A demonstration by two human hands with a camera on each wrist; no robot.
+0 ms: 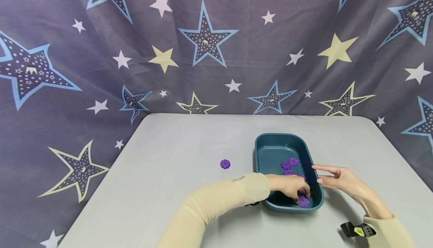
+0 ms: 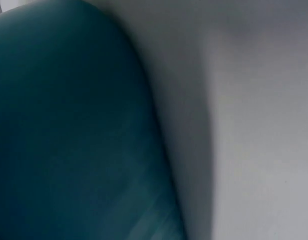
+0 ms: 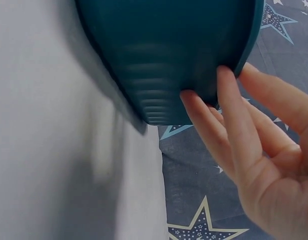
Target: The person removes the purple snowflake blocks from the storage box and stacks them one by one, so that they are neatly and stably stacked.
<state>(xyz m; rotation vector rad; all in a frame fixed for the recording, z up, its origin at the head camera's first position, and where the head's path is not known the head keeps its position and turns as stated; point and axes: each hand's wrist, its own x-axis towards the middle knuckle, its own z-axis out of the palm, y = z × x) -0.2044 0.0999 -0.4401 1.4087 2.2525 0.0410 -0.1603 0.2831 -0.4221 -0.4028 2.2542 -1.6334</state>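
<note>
So the left hand (image 1: 291, 186) is down inside a teal tub (image 1: 270, 158), fingers bent in among a bunch of purple flower-shaped discs (image 1: 286, 165). Can't tell if that grip has actually pinched one, since the hand covers part of the pile. One disc peeks out right by the fingertips, near the tub's front end; a few more lie in a clump just past the knuckles. The left forearm, in a cream sleeve (image 1: 216, 197), comes in over the tub's left wall, so that side is partly blocked.

The right hand (image 1: 341, 180) is outside, fingers pretty straight and touching the right wall, grip not clenched on anything. That wall stands between it and the discs. There's a black strap-on gadget (image 1: 350, 229) with a yellow bit at that wrist.

A lone purple disc (image 1: 225, 164) sits on the pale table (image 1: 176, 142), left of the tub and well apart from it. Behind everything hangs a grey-purple star-print cloth (image 1: 216, 77). The left wrist cam is mostly teal wall, which hides the hand there.
</note>
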